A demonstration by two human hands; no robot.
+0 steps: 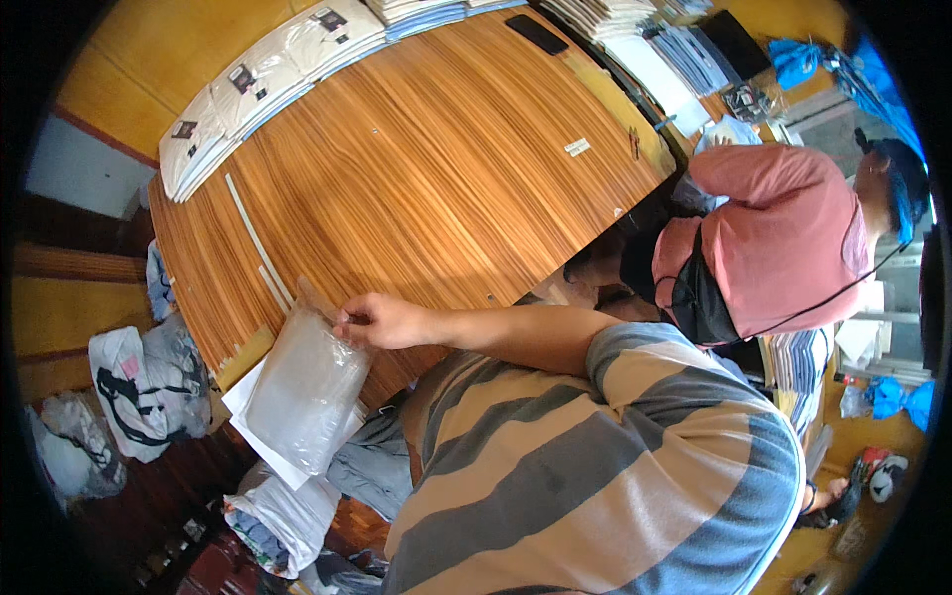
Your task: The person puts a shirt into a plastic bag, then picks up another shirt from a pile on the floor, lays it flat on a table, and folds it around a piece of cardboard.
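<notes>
A stack of clear plastic bags (307,392) lies across the near left edge of the wooden table (397,178), with white sheets (273,436) beneath it. My right hand (382,322) is at the stack's upper right corner. Its fingers are curled, thumb and forefinger pinching the edge of a clear plastic bag. How many bags they hold I cannot make out. The bare forearm reaches in from my striped sleeve. My left hand is out of sight.
Packed folded garments (248,94) line the far left edge; a dark phone (535,34) lies at the far edge. Narrow white strips (260,243) are on the left part. A person in a pink shirt (783,233) works at the right. White bundles (149,392) stand on the floor.
</notes>
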